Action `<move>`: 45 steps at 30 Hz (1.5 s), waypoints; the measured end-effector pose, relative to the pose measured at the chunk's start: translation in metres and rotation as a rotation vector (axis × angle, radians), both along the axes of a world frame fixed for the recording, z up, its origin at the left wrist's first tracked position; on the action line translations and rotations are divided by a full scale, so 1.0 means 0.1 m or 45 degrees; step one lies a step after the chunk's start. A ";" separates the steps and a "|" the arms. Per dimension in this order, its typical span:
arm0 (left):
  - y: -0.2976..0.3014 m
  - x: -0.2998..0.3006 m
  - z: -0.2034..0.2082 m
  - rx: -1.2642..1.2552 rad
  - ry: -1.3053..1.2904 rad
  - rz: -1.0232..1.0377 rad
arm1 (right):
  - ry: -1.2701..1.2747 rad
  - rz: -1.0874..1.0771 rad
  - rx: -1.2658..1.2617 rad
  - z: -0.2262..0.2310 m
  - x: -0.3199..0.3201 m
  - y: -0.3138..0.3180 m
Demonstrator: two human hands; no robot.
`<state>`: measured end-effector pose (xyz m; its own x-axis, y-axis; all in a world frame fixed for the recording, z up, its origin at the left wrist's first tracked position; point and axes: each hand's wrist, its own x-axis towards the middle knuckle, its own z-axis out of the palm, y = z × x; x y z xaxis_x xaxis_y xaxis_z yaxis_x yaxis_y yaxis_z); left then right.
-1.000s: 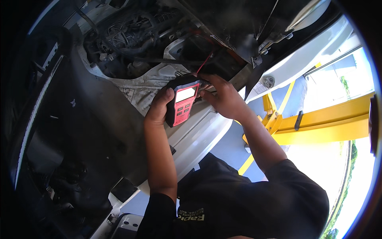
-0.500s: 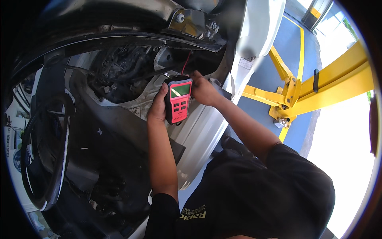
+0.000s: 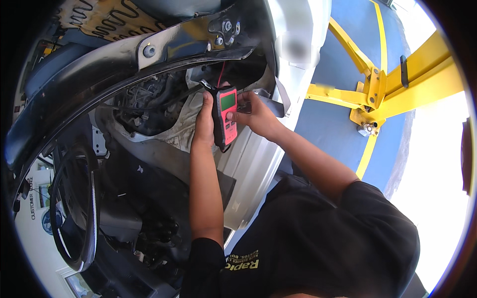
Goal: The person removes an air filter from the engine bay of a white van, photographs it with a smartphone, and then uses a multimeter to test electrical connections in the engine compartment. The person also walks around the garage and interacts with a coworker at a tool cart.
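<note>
L hand (image 3: 202, 119) braces tester's (image 3: 230, 138) left side, tips hidden; R hand (image 3: 258, 119) thumb on btns (image 3: 228, 125), spread from index; press squarely.

Fisheye head cam, L of 2, facing down, near hands (image 3: 203, 121) (image 3: 259, 118)

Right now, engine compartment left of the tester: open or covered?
Open. Engine parts show uncovered, left of the red-and-black tester in the left hand; a dark curved frame crosses above them in the picture.
</note>
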<state>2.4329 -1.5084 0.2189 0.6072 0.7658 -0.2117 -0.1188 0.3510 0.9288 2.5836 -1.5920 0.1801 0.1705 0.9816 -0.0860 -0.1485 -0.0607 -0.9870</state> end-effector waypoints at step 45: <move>1.58 1.37 -0.86 1.770 1.575 -0.128 | 1.080 0.665 -0.074 -1.09 0.20 -0.18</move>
